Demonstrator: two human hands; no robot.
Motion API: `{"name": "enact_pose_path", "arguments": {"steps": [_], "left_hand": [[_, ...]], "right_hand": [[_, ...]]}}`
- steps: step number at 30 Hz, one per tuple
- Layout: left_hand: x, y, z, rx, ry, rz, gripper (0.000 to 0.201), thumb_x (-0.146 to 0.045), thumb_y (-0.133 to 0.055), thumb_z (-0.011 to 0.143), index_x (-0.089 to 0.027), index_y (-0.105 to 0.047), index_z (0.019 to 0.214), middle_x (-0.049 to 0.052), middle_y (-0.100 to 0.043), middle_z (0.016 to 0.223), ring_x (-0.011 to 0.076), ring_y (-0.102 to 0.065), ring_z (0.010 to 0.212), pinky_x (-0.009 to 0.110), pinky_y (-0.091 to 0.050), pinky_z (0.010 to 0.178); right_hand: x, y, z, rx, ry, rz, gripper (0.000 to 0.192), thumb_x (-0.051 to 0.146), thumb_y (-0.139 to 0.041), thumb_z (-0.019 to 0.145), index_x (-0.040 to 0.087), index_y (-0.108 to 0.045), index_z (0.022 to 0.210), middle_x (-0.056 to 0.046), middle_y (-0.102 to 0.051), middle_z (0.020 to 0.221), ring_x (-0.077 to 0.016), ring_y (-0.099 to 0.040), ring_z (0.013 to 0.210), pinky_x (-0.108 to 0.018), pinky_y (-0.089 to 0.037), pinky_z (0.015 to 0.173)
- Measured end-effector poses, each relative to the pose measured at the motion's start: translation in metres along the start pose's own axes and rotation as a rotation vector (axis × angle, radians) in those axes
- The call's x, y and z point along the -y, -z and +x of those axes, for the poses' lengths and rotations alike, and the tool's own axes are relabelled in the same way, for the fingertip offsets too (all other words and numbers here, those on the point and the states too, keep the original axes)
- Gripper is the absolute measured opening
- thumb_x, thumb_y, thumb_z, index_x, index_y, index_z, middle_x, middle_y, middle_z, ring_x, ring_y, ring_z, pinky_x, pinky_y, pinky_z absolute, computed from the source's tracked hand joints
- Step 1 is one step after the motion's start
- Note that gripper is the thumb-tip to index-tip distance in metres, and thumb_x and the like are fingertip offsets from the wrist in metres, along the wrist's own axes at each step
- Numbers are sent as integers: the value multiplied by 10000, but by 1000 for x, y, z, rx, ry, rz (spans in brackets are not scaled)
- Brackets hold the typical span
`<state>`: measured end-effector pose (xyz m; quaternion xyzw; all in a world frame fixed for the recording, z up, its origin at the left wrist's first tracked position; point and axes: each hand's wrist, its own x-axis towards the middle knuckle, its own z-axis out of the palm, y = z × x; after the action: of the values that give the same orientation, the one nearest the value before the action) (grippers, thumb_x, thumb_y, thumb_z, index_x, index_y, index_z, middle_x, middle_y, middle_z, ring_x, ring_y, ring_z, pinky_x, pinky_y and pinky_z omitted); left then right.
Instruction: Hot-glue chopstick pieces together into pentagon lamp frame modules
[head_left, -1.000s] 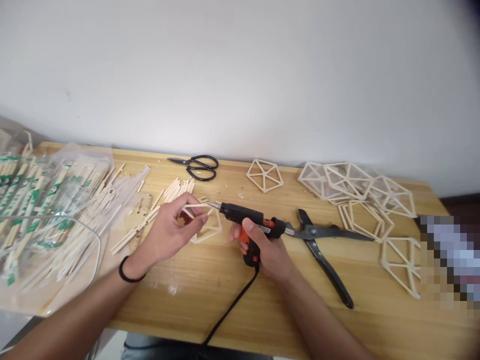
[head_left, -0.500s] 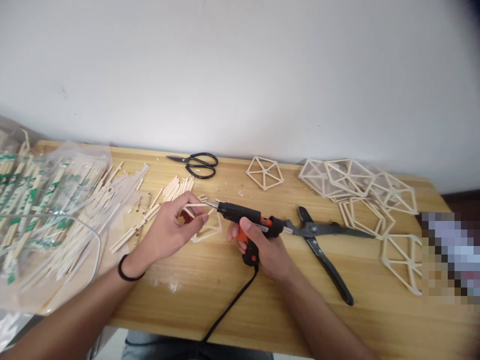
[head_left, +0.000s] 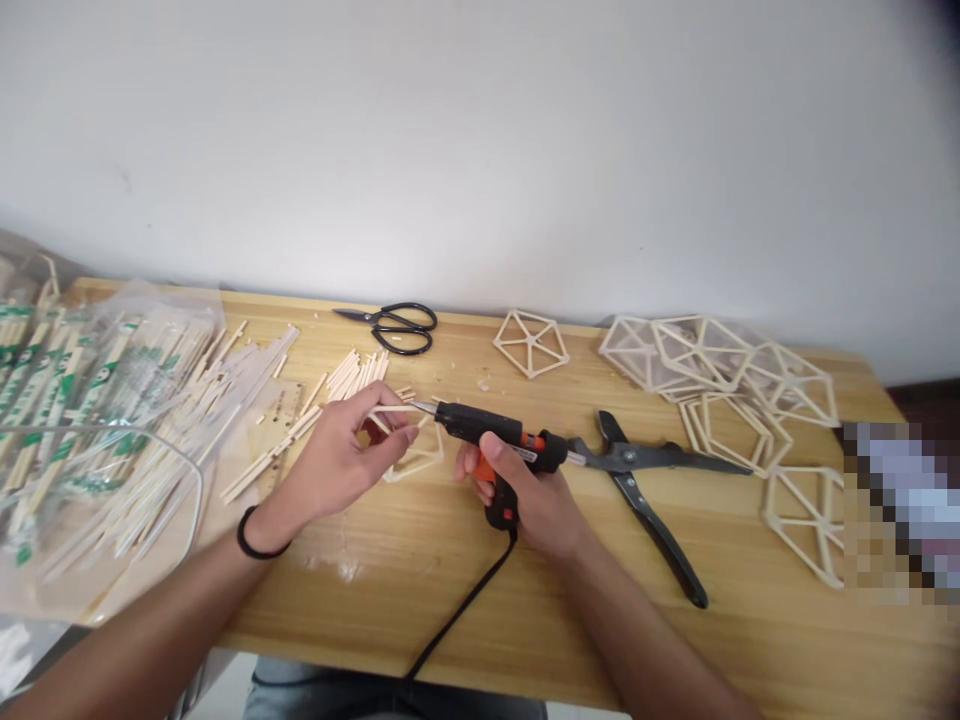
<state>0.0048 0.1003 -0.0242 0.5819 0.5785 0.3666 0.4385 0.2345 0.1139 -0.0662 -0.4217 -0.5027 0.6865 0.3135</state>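
My right hand (head_left: 525, 490) is wrapped round the grip of a black and orange hot glue gun (head_left: 484, 425), its thumb along the side. The gun's metal nozzle points left and meets the end of a short wooden stick (head_left: 394, 408). My left hand (head_left: 352, 445), with a black band at the wrist, pinches that stick between thumb and fingers. Just behind these fingers, partly hidden, a light wooden stick frame (head_left: 420, 462) lies on the table. Whether the held stick joins another piece at the fingertips I cannot tell.
Black-handled scissors (head_left: 405, 328) lie at the back and large shears (head_left: 645, 460) to the right. Finished stick frames (head_left: 529, 343) sit at the back and right. Cut sticks (head_left: 356, 375) and bagged chopsticks (head_left: 97, 400) cover the left. The gun's cord (head_left: 461, 610) runs toward me.
Both hands, the stick and the glue gun hold almost the same positions. Only the camera view has shifted very slightly.
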Motion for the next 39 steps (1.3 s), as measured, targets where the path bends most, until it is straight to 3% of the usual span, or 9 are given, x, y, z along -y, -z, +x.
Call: {"name": "enact_pose_path", "arguments": {"steps": [28, 39], "left_hand": [[-1, 0, 0, -4, -21, 73, 191, -332, -642, 978, -208, -614, 836, -14, -637, 696, 141, -566, 632, 238, -435, 568], [-1, 0, 0, -7, -23, 91, 204, -350, -633, 983, -208, -614, 836, -7, -639, 694, 141, -562, 620, 238, -425, 553]], "right_hand": [[2, -2, -1, -42, -39, -52, 616, 791, -602, 928, 210, -730, 772, 7, -531, 573, -168, -507, 546, -296, -428, 512], [0, -1, -2, -3, -37, -59, 619, 785, -568, 957, 218, -757, 795, 5, -526, 600, -173, -504, 572, -305, -405, 545]]}}
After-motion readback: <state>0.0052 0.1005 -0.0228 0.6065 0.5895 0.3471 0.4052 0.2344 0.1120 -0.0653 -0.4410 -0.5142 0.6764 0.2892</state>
